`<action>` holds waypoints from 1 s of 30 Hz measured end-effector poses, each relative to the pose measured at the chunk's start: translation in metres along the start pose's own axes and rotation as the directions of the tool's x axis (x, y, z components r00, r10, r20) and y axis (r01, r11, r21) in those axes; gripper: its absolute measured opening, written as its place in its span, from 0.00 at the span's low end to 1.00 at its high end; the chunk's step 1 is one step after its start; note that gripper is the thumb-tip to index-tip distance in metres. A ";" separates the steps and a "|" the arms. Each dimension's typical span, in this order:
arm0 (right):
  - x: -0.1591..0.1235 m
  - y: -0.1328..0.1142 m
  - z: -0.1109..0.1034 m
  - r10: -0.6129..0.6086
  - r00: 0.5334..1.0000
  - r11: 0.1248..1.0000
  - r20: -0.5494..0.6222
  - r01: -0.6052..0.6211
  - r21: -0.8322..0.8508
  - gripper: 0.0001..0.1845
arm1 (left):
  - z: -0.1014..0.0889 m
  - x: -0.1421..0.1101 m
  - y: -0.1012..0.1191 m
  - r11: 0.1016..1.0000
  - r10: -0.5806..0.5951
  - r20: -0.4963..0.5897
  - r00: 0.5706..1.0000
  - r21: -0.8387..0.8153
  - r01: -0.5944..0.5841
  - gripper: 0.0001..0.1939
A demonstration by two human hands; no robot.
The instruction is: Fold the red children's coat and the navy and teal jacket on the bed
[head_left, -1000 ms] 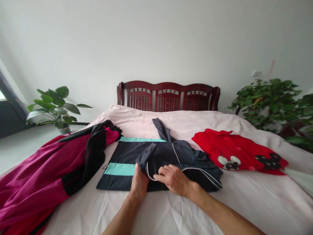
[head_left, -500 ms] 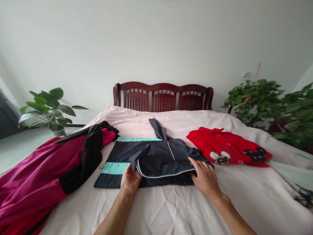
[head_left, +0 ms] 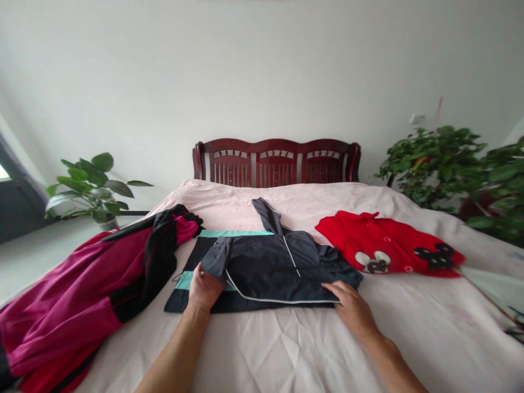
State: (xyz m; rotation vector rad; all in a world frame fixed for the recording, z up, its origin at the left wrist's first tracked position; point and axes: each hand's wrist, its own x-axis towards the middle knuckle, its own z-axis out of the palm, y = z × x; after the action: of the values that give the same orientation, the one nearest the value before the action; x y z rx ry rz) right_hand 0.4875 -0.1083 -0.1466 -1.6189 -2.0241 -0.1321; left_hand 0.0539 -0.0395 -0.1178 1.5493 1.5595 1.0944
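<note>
A dark navy jacket [head_left: 270,278] with mint-green bands and white piping lies partly folded on the bed. Its near sleeve is laid across the body toward the left, and the other sleeve points up toward the headboard. My left hand [head_left: 204,289] grips the near sleeve's end, its fingers partly hidden by the cloth. At the jacket's lower right edge, my right hand [head_left: 354,308] rests with fingers stretched out over the fabric; its thumb is mostly hidden.
A magenta and black garment [head_left: 90,284] lies along the left side. To the right sits a red garment [head_left: 380,243] with mouse-shaped patches. A pale pink sheet [head_left: 262,349] covers the bed before a dark wooden headboard [head_left: 276,164]. Potted plants [head_left: 94,185] flank the bed.
My left hand has moved left, drawing the sleeve end outward, so the sleeve now lies flatter. My right hand has shifted slightly right and down along the jacket's edge.
</note>
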 end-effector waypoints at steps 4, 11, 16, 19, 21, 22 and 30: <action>0.000 0.001 0.001 0.002 1.000 1.000 0.017 -0.002 -0.004 0.35 | -0.026 0.011 -0.001 0.916 -0.112 0.105 0.988 -0.375 0.144 0.24; -0.001 0.003 0.003 0.011 1.000 1.000 0.014 -0.011 0.002 0.35 | -0.039 0.023 -0.013 0.677 -0.190 0.325 0.926 -0.640 0.364 0.10; -0.002 0.002 0.003 0.023 0.999 1.000 0.034 -0.022 -0.016 0.34 | -0.053 0.038 -0.030 0.539 -0.088 0.284 0.955 -0.793 0.285 0.10; -0.003 0.001 0.001 0.040 0.998 0.999 0.040 -0.039 -0.014 0.32 | -0.070 0.047 -0.048 0.489 -0.063 0.252 0.966 -0.836 0.250 0.13; -0.003 0.000 -0.001 0.044 0.998 0.999 0.041 -0.044 -0.005 0.34 | -0.083 0.051 -0.063 0.477 -0.072 0.281 0.957 -0.833 0.280 0.17; -0.003 -0.001 -0.001 0.044 0.998 0.999 0.042 -0.044 -0.001 0.34 | -0.090 0.051 -0.069 0.487 -0.069 0.323 0.944 -0.815 0.315 0.20; -0.003 -0.001 0.001 0.057 0.998 0.998 0.014 -0.057 0.036 0.33 | -0.149 -0.015 -0.048 0.779 -0.089 0.515 0.853 -0.498 0.381 0.37</action>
State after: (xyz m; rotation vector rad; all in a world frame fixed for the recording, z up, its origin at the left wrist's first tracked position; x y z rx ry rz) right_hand 0.4867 -0.1106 -0.1480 -1.6570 -1.9763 -0.0635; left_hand -0.0997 -0.0668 -0.0995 1.0352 0.9257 0.8538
